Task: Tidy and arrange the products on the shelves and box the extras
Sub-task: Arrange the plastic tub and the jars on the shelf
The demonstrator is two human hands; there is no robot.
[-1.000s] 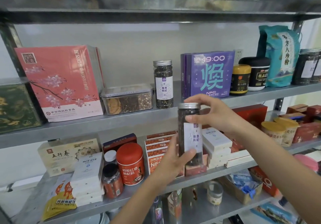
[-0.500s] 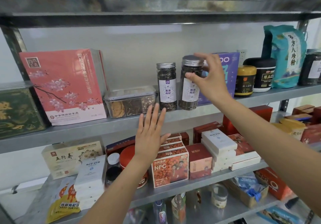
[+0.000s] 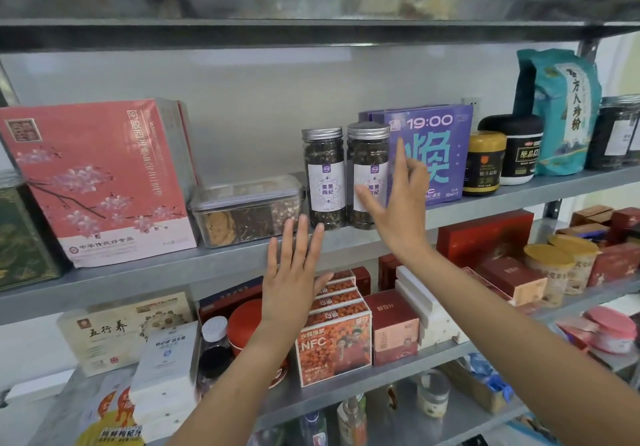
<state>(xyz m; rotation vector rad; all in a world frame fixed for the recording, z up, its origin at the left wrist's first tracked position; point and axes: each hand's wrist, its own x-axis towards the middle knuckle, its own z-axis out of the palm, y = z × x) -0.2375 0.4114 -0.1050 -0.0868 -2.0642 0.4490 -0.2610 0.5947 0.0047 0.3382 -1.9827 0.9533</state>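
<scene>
Head view: jar shelved

Right jar (image 3: 367,175) stands just left of the purple box (image 3: 433,154), beside the left jar (image 3: 323,177). Right hand (image 3: 398,203), fingers loose, grips nothing; left hand (image 3: 294,272), flat, is below-left of the box. Next probably calls for squaring labels.

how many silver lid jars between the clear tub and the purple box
2. Left jar beside the clear tub; right jar beside the purple box, partly behind the right hand. Others could hide behind.

There stand 2 clear silver-lidded jars (image 3: 326,179) (image 3: 367,154), 1 pink flowered box (image 3: 93,182), 1 purple box (image 3: 440,154) and 1 clear plastic tub (image 3: 246,210).
</scene>
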